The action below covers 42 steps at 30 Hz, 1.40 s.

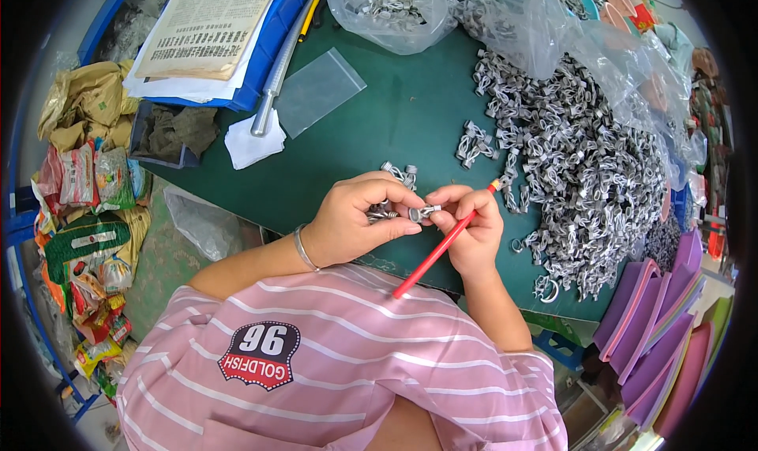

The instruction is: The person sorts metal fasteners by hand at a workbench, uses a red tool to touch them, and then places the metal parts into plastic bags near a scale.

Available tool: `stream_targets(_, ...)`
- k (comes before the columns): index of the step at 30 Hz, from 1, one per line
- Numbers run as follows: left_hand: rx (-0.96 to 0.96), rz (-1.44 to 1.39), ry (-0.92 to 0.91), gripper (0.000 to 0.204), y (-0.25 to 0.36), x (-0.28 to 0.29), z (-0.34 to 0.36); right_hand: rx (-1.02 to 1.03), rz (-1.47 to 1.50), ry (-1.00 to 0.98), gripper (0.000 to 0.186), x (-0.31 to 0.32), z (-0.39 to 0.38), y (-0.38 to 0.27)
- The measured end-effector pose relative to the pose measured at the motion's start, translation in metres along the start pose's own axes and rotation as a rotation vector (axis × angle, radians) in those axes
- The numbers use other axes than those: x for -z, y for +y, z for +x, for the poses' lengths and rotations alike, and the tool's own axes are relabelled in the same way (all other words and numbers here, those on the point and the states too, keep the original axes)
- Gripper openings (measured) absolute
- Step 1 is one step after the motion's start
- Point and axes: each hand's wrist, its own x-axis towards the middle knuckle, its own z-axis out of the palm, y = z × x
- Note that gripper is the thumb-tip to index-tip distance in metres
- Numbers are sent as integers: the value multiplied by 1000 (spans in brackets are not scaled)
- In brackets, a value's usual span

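My left hand [351,218], with a metal bangle [305,249] at its wrist, pinches a small silver metal piece [422,213] between thumb and forefinger. The fingertips of my right hand [474,226] close on the other end of that piece. A slim red pen-like stick [434,258] with a yellow band near its upper end also lies in my right hand, slanting down toward my shirt. Several similar metal pieces [400,174] show just past my left fingers; whether those by its palm are held or lie on the table cannot be made out.
A large heap of silver pieces [584,167] covers the green table [403,95] at the right, a small cluster [475,144] beside it. Beyond are plastic bags [391,13], a flat zip bag [322,92], a metal rod [280,68] and a blue tray [272,52] with papers.
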Motion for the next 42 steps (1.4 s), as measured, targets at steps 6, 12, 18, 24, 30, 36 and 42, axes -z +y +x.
stream_targets(6,499,-504,4,17,-4,8,-3,441,-377,-71,41,-10,-2,-9)
stream_targets(12,516,-1025,61,16,-15,25,-22,300,-767,-42,24,-3,18,-5)
stream_targets(18,558,-952,266,13,-24,39,-34,319,-1176,-253,30,-14,33,1)
stream_targets(24,673,-487,210,25,-12,16,-19,-5,-727,4,27,-1,23,11)
stream_targets(30,666,-322,33,21,-9,0,-3,-81,-342,141,28,-6,9,-1)
stream_targets(36,480,-254,71,14,-11,-2,-4,116,-455,185,24,-6,0,-3)
stream_targets(42,125,-87,89,15,-15,-5,-6,-276,32,112,21,-2,2,-10)
